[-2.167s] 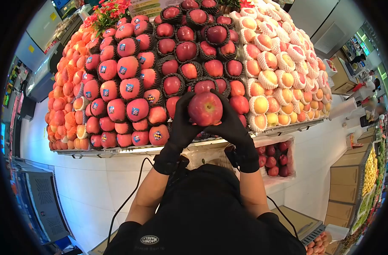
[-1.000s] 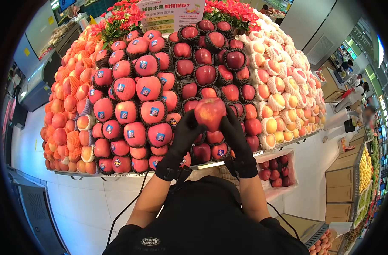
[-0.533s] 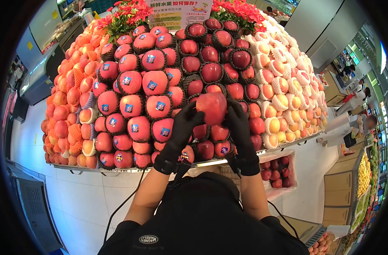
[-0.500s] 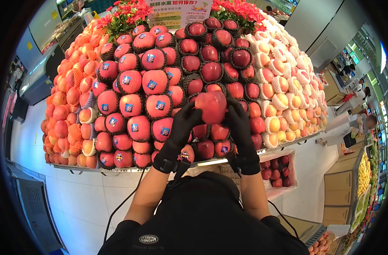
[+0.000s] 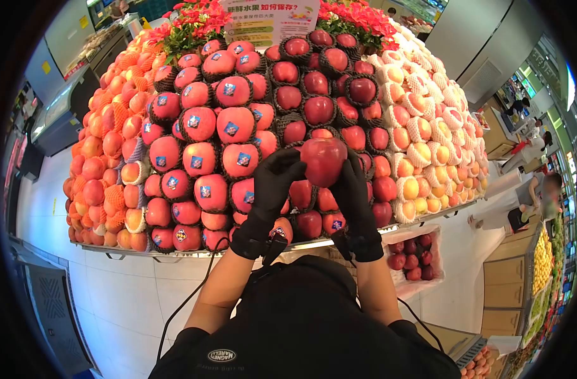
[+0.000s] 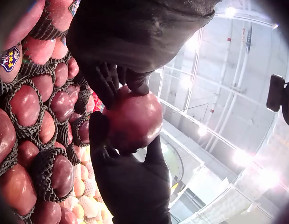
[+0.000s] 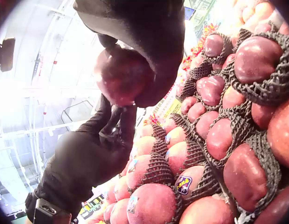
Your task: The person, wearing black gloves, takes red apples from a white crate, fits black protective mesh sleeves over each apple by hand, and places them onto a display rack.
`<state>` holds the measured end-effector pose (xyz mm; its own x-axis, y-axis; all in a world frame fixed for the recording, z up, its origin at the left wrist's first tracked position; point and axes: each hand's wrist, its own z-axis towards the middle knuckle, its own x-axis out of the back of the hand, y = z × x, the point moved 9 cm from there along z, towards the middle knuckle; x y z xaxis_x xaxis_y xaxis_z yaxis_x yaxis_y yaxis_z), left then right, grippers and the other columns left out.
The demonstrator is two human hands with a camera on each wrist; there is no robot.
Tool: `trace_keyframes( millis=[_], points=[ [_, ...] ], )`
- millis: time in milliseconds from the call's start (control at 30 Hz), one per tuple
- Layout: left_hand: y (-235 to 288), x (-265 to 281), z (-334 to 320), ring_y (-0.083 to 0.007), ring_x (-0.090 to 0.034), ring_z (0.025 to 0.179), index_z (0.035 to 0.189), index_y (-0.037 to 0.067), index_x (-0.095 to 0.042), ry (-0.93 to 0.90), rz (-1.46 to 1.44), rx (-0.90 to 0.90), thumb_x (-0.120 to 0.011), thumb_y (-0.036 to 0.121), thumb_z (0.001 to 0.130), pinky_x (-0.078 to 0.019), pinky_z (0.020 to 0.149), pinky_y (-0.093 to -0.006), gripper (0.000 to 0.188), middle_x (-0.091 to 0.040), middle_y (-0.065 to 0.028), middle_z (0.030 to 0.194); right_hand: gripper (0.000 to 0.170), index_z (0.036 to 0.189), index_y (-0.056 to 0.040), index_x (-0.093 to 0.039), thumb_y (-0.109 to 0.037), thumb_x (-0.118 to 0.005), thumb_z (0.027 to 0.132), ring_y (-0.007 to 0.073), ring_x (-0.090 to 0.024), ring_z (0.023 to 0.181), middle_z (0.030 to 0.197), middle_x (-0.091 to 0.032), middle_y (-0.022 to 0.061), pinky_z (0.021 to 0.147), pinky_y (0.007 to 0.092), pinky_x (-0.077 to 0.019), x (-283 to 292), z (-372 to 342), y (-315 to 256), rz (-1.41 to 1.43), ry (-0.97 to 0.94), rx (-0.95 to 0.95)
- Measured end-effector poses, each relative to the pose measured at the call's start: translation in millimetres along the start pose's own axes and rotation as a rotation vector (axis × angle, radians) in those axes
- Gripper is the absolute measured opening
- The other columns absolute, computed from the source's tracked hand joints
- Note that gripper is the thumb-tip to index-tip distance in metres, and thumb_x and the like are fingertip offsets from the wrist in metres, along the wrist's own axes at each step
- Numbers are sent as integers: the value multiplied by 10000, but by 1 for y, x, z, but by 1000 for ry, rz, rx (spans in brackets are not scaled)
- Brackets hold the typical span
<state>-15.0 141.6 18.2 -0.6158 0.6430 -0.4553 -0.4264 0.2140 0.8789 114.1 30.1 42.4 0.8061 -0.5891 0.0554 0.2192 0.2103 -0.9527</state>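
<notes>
A dark red apple (image 5: 324, 162), without a net sleeve, is held up between my two black-gloved hands in front of the fruit display. My left hand (image 5: 274, 189) pinches its left side with thumb and fingertips. Curled around its right side is my right hand (image 5: 353, 197). In the left wrist view, fingertips press on the top of the apple (image 6: 134, 119) while the right hand (image 6: 130, 184) cups it from below. The right wrist view shows the apple (image 7: 121, 74) in shadow, the left hand (image 7: 100, 140) meeting its underside.
Behind the hands rise dark red apples (image 5: 319, 110) in black foam nets. Stickered pink-red apples (image 5: 199, 123) and orange-netted fruit (image 5: 113, 144) lie leftward; white-netted fruit (image 5: 421, 151) lies rightward. A lined box of apples (image 5: 435, 278) sits low at right. A sign (image 5: 273, 22) stands between red flowers.
The apple has turned in the hands: its stem end faced the head camera at first, and its side shows now. Since half a second ago it has shifted slightly right.
</notes>
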Motion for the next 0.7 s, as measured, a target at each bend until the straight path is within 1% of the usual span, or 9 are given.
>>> trace_keyframes(
  millis=[67,167,267,367,433,500,600,700],
  points=[
    [0,-3,0,-190,-606,1050,1270,-17,-522,-28,13,-35,-672,44,849,-521,879,-321,451,-632,-125,1142,499,1365,-20,-386,-196,-550,928,167,-536,1070,1214,-523,83,860,293,-486,0,4,12,71,28,-38],
    [6,-17,-3,-198,-578,1107,1305,-9,-488,-99,35,-77,-706,59,821,-492,937,-336,534,-599,-118,1205,464,1329,-16,-437,-174,-566,913,154,-543,1035,1188,-537,79,827,274,-490,-6,7,7,202,23,-133],
    [12,-25,-7,-205,-547,1156,1341,-2,-444,-145,78,-84,-757,62,768,-464,981,-356,657,-555,-117,1272,438,1308,-17,-465,-171,-566,910,149,-547,1009,1174,-545,76,823,268,-485,-11,5,1,97,18,-100],
    [9,-24,-6,-222,-508,1214,1373,2,-393,-199,126,-103,-789,48,728,-443,1023,-375,758,-499,-130,1336,427,1311,-25,-467,-167,-552,917,145,-548,996,1180,-544,73,822,268,-480,0,2,10,112,45,-132],
    [10,-24,-8,-234,-477,1254,1390,8,-369,-226,149,-146,-802,40,708,-421,1052,-386,808,-466,-138,1371,408,1306,-31,-474,-160,-535,923,146,-550,993,1179,-543,71,823,268,-477,6,2,9,13,39,-46],
    [15,-25,-10,-243,-442,1290,1404,17,-356,-235,157,-211,-814,37,686,-389,1079,-397,852,-440,-143,1399,395,1304,-32,-478,-148,-518,929,143,-546,1001,1181,-542,69,833,263,-470,7,2,6,-21,24,10],
    [13,-24,-11,-249,-415,1314,1418,25,-341,-244,154,-210,-820,36,670,-351,1104,-409,888,-415,-143,1424,386,1307,-22,-476,-124,-491,935,133,-531,1035,1194,-539,66,867,252,-451,4,-1,-6,19,-7,51],
    [14,-23,-11,-227,-458,1272,1392,15,-380,-213,135,-244,-818,24,667,-383,1075,-385,847,-468,-124,1375,380,1309,-4,-467,-106,-467,943,126,-515,1080,1219,-527,67,914,254,-432,-8,-2,-26,-14,-43,103]
  ],
)
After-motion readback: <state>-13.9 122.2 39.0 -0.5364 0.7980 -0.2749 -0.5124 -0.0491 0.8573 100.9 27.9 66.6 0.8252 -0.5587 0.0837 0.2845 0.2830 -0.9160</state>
